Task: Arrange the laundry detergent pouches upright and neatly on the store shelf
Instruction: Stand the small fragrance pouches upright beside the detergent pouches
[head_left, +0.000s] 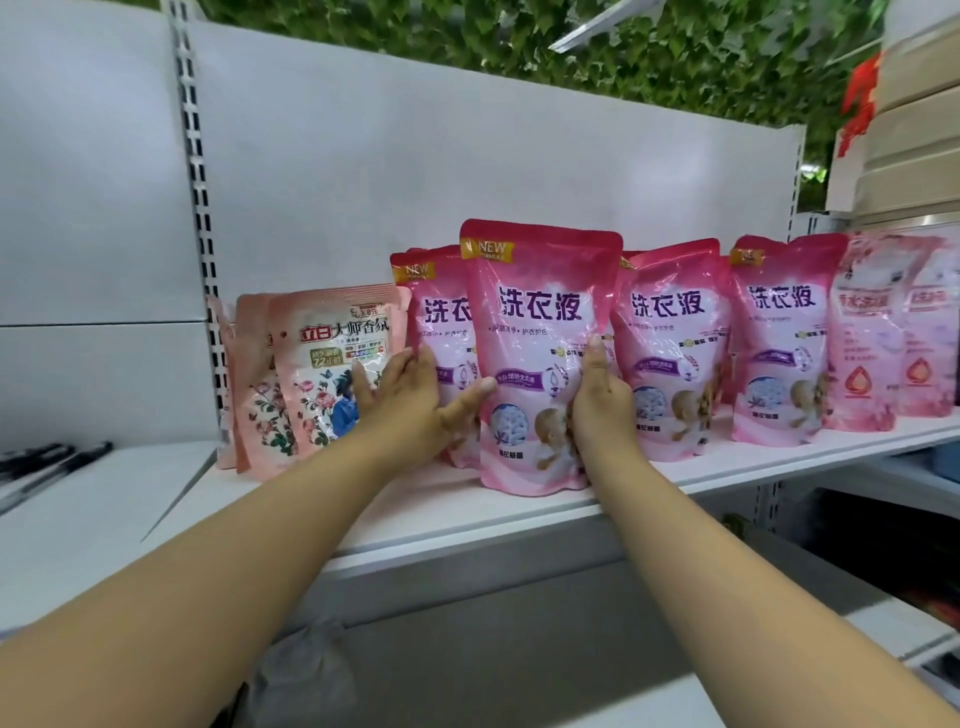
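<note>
- The front pink pouch (537, 358) stands upright at the near edge of the white shelf (467, 512), forward of the row behind it, so it looks like the one being placed now
- The left hand (415, 400) has its thumb across the pouch's lower left side, while its straight fingers reach behind toward the pink pouch behind it (431, 312) and the floral pouches (332, 364); I judge it steadies more than grips
- The right hand (602, 400) curls round the pouch's lower right edge, thumb on the front, fingers wrapped out of sight behind
- Done so far, by the look of it: the pink pouches to the right (670, 343) stand upright, side by side and facing front, with a further one (779, 338) beyond them
- The pale pink pouches at the far right (872, 332) also stand upright, though blur hides detail
- Left to do, I judge: push the held pouch back into line with its neighbours
- The floral pouches at the left lean and overlap, so they likely need straightening
</note>
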